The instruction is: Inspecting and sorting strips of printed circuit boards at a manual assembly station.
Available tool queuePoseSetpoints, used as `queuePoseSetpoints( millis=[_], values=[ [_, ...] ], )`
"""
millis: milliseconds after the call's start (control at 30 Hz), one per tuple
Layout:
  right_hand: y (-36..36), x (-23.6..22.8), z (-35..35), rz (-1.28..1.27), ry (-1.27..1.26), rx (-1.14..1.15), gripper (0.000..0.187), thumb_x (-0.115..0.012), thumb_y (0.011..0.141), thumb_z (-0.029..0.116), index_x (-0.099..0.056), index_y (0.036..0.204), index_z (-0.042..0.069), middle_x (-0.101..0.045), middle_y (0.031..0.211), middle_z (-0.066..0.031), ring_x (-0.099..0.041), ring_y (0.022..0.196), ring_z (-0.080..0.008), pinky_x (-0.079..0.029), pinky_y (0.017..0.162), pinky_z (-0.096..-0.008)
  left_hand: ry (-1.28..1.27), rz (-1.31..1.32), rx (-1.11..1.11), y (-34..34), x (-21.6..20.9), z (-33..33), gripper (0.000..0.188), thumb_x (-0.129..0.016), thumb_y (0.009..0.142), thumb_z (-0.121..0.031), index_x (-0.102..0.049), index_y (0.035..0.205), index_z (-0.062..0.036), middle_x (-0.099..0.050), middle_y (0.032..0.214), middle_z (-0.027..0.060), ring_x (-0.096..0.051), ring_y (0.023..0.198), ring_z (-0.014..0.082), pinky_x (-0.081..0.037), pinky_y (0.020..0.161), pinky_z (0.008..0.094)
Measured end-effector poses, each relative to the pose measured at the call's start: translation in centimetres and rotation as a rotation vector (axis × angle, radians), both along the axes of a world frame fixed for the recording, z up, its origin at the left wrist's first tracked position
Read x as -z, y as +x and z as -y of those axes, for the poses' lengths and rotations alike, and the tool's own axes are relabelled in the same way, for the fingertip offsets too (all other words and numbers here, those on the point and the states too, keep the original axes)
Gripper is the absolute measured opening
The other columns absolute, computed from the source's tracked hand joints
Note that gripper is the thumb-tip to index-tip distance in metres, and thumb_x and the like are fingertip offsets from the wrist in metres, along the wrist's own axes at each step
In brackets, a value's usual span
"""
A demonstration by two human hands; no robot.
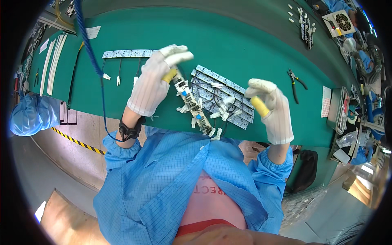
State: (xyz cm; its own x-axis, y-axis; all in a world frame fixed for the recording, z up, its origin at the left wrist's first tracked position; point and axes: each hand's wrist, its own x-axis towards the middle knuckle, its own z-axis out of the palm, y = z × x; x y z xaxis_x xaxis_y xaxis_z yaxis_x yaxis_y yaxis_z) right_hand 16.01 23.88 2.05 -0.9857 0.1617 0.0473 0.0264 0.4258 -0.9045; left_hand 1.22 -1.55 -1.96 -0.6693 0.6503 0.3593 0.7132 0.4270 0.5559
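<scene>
While our left hand [152, 81] pinches the board bundle [191, 101] near the front edge of the worktop [261, 49], our right hand [275, 112] gapes empty; bundle's probably light, stiff, kinda fragile, so grab its ends.

A finely gridded blue smock [139, 185] with gathered cuffs [280, 164] opens over a pink, red-trimmed top [196, 208] with lettering [209, 190]. The left hand [157, 73] and right hand [274, 109] wear white striped gloves [143, 97] with yellow thumb covers [260, 107]; a black left wristband [129, 131] trails a blue cord [84, 34]
</scene>
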Motion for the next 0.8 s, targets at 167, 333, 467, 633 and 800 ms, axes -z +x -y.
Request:
queuePoseSetpoints(
  millis=[167, 333, 467, 633, 800],
  values=[
    [0.4, 0.2, 0.9, -0.034, 0.237, -0.189, 0.036, -0.068, 0.084, 0.028, -0.060, 0.111, 0.004, -0.067, 0.089, -0.0088, -0.065, 0.083, -0.0186, -0.050, 0.075, -0.0301, -0.259, -0.188, 0.128, 0.7, 0.3, -0.2, 0.063, -0.047, 0.064, 0.018, -0.062, 0.117, -0.0146, -0.050, 0.135, 0.0090, -0.042, 0.129, 0.0344, -0.040, 0.104, 0.0404],
    [0.6, 0.4, 0.6, 0.001, 0.145, -0.101, 0.039, -0.071, 0.079, 0.028, -0.060, 0.109, 0.005, -0.067, 0.090, -0.0094, -0.066, 0.082, -0.0201, -0.051, 0.076, -0.0301, -0.140, 0.078, 0.045, 0.0, 0.1, 2.1, 0.055, -0.058, 0.070, 0.011, -0.059, 0.118, -0.0158, -0.052, 0.131, 0.0050, -0.041, 0.129, 0.0323, -0.038, 0.104, 0.0430],
    [0.6, 0.4, 0.9, -0.056, 0.257, -0.248, 0.042, -0.075, 0.074, 0.025, -0.060, 0.109, 0.008, -0.067, 0.099, -0.0092, -0.065, 0.087, -0.0228, -0.052, 0.077, -0.0322, -0.291, 0.066, 0.127, 0.2, 0.0, 3.4, 0.039, -0.071, 0.072, -0.008, -0.062, 0.110, -0.0143, -0.052, 0.130, 0.0037, -0.040, 0.130, 0.0304, -0.034, 0.107, 0.0448],
    [0.3, 0.1, 1.9, -0.098, 0.363, -0.334, 0.046, -0.076, 0.072, 0.024, -0.059, 0.113, 0.009, -0.065, 0.106, -0.0100, -0.062, 0.096, -0.0269, -0.051, 0.082, -0.0359, -0.011, -0.039, 0.126, -1.2, 2.0, 4.1, 0.029, -0.065, 0.074, -0.001, -0.064, 0.102, -0.0103, -0.061, 0.117, 0.0098, -0.048, 0.124, 0.0341, -0.040, 0.102, 0.0442],
    [0.6, -0.3, 0.6, -0.215, -0.012, -0.096, 0.075, -0.064, 0.080, 0.054, -0.047, 0.128, 0.000, -0.059, 0.113, -0.0154, -0.059, 0.104, -0.0249, -0.046, 0.090, -0.0362, 0.514, 0.368, -0.021, 0.3, -1.9, 4.3, 0.023, -0.064, 0.081, 0.001, -0.066, 0.104, -0.0038, -0.065, 0.095, 0.0106, -0.061, 0.075, 0.0150, -0.051, 0.064, 0.0269]
  ],
)
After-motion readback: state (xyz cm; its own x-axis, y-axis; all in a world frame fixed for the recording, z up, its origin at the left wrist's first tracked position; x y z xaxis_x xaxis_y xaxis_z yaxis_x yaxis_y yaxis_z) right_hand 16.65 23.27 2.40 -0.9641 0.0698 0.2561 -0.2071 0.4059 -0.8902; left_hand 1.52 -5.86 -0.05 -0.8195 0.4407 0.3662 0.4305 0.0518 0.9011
